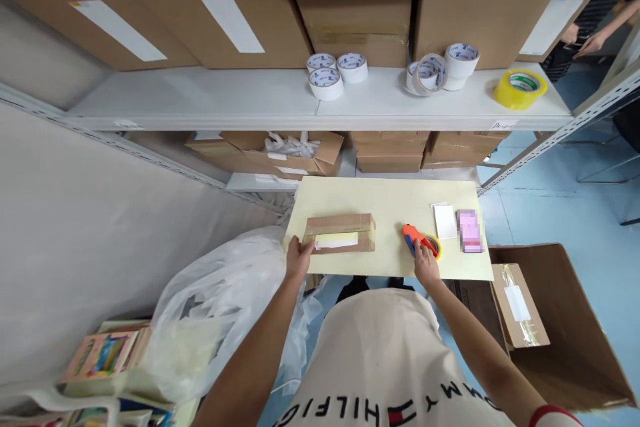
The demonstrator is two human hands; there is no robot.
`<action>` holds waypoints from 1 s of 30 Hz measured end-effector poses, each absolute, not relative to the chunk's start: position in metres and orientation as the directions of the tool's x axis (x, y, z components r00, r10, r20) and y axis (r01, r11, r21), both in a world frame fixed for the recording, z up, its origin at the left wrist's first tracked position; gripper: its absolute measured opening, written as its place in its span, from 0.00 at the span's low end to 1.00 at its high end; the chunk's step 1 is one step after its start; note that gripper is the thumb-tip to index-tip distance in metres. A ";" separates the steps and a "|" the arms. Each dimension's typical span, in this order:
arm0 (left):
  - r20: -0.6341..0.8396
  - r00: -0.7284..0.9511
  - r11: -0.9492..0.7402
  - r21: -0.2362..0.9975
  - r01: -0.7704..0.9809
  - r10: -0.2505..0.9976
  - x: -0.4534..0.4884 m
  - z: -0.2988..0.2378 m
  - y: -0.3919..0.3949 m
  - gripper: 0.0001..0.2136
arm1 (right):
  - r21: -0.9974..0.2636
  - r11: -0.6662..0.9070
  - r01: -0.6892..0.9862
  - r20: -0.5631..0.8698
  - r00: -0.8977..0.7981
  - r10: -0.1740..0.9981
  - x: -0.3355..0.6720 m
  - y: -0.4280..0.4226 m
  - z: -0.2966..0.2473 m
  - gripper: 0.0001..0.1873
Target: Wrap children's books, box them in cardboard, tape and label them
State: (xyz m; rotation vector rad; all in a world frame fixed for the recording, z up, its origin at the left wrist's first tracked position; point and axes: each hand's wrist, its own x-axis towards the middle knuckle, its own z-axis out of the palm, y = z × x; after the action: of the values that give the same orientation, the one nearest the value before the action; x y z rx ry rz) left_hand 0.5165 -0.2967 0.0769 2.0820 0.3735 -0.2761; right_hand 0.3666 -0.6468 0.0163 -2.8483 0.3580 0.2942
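A small cardboard box (pixel 340 223) with a pale label on its side lies on the cream tabletop (pixel 385 197). My left hand (pixel 299 258) grips its left end, thumb at the front and the other fingers partly hidden. Right of the box, an orange and blue tape dispenser (pixel 411 233) with a yellow-rimmed roll rests on the tabletop. My right hand (pixel 425 264) is closed on the dispenser's near part. White paper slips (pixel 445 221) and a pink, blurred-out item (pixel 470 231) lie farther right.
Shelves with large cartons (pixel 240 7), white tape rolls (pixel 326 82) and a yellow tape roll (pixel 520 89) stand beyond the table. An open carton (pixel 575 320) holding a taped box sits at right. Plastic wrapping (pixel 215 307) bulges at left. A person's hands (pixel 590 43) show at upper right.
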 end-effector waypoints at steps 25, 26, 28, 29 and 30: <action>-0.367 0.906 -0.240 0.918 0.316 -0.209 0.570 0.053 -0.293 0.18 | -0.904 0.069 -0.422 -0.401 0.781 -0.479 0.448 -0.544 0.059 0.35; -0.375 0.901 -0.254 0.913 0.319 -0.216 0.572 0.051 -0.295 0.18 | -0.911 0.081 -0.405 -0.393 0.788 -0.473 0.448 -0.542 0.058 0.35; -0.396 0.888 -0.294 0.899 0.324 -0.234 0.575 0.047 -0.296 0.21 | -0.926 0.060 -0.373 -0.359 0.817 -0.452 0.449 -0.538 0.057 0.33; -0.412 0.879 -0.328 0.887 0.325 -0.242 0.577 0.046 -0.297 0.23 | -0.931 0.039 -0.363 -0.342 0.831 -0.439 0.450 -0.536 0.057 0.32; -0.428 0.868 -0.365 0.872 0.325 -0.251 0.578 0.046 -0.297 0.25 | -0.935 0.016 -0.355 -0.327 0.842 -0.429 0.451 -0.534 0.056 0.32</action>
State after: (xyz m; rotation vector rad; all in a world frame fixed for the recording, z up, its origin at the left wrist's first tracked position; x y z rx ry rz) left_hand 0.5775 -0.2968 0.0459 1.8491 0.0560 -0.6018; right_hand 0.4510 -0.5337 0.0559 -1.5891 0.6340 -0.0634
